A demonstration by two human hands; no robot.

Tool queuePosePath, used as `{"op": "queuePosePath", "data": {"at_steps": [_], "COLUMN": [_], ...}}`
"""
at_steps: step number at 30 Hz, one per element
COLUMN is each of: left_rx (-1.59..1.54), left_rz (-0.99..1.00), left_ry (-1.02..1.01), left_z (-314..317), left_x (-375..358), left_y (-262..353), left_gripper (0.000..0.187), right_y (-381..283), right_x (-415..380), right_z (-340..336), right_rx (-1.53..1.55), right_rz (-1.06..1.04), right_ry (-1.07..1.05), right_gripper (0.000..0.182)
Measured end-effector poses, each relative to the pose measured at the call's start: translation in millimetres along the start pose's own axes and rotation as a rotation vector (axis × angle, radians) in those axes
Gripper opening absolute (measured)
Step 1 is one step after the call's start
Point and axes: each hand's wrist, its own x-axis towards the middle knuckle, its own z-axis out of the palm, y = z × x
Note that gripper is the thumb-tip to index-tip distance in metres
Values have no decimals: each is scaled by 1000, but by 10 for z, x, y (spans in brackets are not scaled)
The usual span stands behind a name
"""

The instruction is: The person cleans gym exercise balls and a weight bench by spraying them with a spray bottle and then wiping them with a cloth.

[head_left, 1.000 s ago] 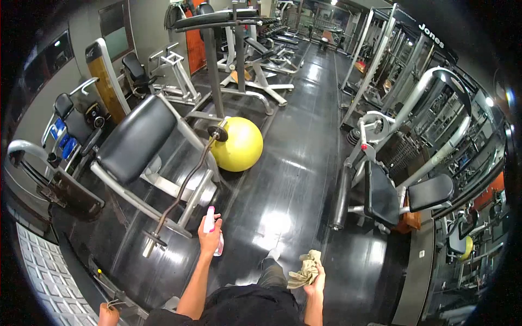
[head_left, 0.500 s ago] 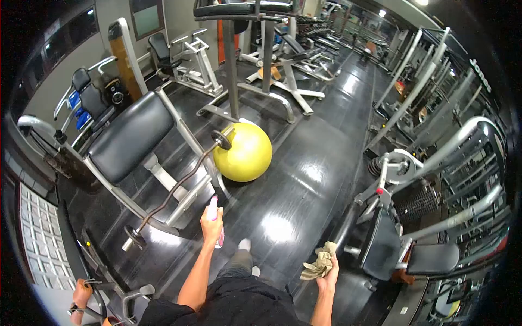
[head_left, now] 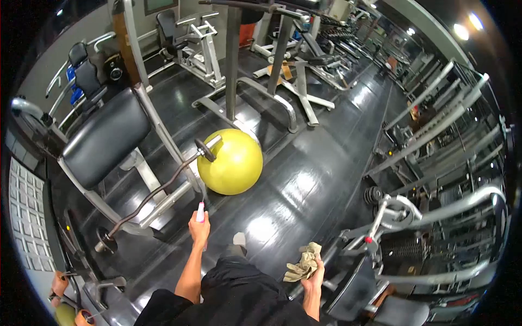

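My left hand is wrapped round a pink and white spray bottle, its nozzle pointing ahead toward a yellow exercise ball. The fingers hide most of the bottle's body. On the right, a crumpled tan cloth is gripped in my right hand, bunched over the fingers. Just beyond the bottle, a curved barbell with small plates rests across a padded bench's frame, one end overlapping the ball. The bench's black pad leans at a slant to the left.
A tall steel rack stands past the ball. Along the right are a machine with a black seat and silver bars. Dark rubber flooring runs between the rows. At the lower left, another person's hand shows near a metal frame.
The view has shifted, so the bench, barbell and ball sit further left. A foot has stepped forward. Both hands keep hold of the spray bottle and the cloth.
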Motion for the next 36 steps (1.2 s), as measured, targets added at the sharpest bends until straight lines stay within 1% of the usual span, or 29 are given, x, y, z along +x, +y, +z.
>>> {"op": "queuePosePath", "data": {"at_steps": [2, 4, 5, 6, 8, 10, 11, 12, 14, 15, 17, 18, 19, 20, 22, 24, 25, 26, 27, 28, 29, 30, 31, 32, 33, 35, 36], "left_rx": [-13, 18, -35, -90, -49, -140, -166, -166, -130, -124, -109, -110, -118, -115, -128, -130, -135, -115, -294, -476, -359, -352, -369, -388, -477, -640, -646], "left_rz": [-73, -103, -49, 8, -36, 16, -24, -53, -87, -118, -113, -152, -200, -238, -269, -403, -382, -414, -533, -655, -608, -627, -684, -742, -762, -760, -797], "left_ry": [11, 23, 11, 3, 6, 13, -7, 28, 37, 69, 105, 141, 147, 137, 196, 174, 222, 213, 253, 292, 319, 319, 306, 296, 365, 481, 519], "left_z": [137, 234, 309, 381, 475, 554, 594, 656, 810, 893, 1085, 1201, 1308, 1400, 1702, 1984, 2140, 2289, 2450, 2592, 2746, 2853, 2957, 3053, 3160, 3314, 3398], "left_x": [93, 117, 167, 228, 285, 294, 309, 309, 303, 293, 271, 233, 221, 250, 236, 223, 241, 236, 286, 290, 302, 359, 414, 464, 494, 636, 686], "left_y": [93, 183, 186, 205, 282, 416, 461, 481, 499, 503, 507, 554, 608, 627, 643, 536, 527, 534, 522, 488, 355, 273, 185, 83, -58, -325, -554], "left_gripper": [23, 23, 22, 22, 21, 20, 19, 19, 18, 18, 17, 17, 15, 14, 12, 11, 9, 9, 7, 6, 6, 6, 11, 18, 27, 46, 43], "right_y": [-203, -417, -487, -599, -719, -803, -839, -857, -871, -861, -853, -848, -804, -742, -537, -183, 32, 366, 630, 817, 1041, 1237, 1335, 1506, 1582, 1733, 1765], "right_x": [297, 595, 753, 751, 1015, 1440, 1671, 1774, 2205, 2438, 2811, 3085, 3367, 3673, 4272, 4854, 5083, 5649, 5928, 6020, 6205, 6348, 6347, 6534, 6631, 6933, 7075], "right_z": [207, 262, 330, 698, 972, 1006, 1025, 1277, 1480, 1575, 1881, 1978, 2099, 2216, 2514, 2899, 3105, 2999, 3115, 3315, 3428, 3528, 3745, 3766, 3828, 3788, 3748], "right_rx": [-40, -101, -89, -97, -144, -183, -208, -267, -407, -421, -559, -628, -665, -731, -931, -1209, -1391, -1445, -1575, -1707, -1829, -1926, -2041, -2148, -2172, -2235, -2284], "right_rz": [37, 75, 57, 40, 59, 127, 187, 193, 260, 293, 366, 381, 419, 432, 380, 285, 136, 100, -68, -259, -364, -373, -133, -235, -274, -457, -460], "right_ry": [37, -53, -32, -56, 6, -171, -254, -231, -257, -292, -328, -337, -378, -362, -455, -546, -615, -760, -909, -999, -1061, -1071, -999, -991, -981, -910, -882], "right_gripper": [44, 41, 40, 41, 40, 41, 42, 43, 43, 44, 42, 42, 45, 43, 41, 36, 34, 33, 31, 30, 30, 30, 30, 31, 32, 40, 46]}}
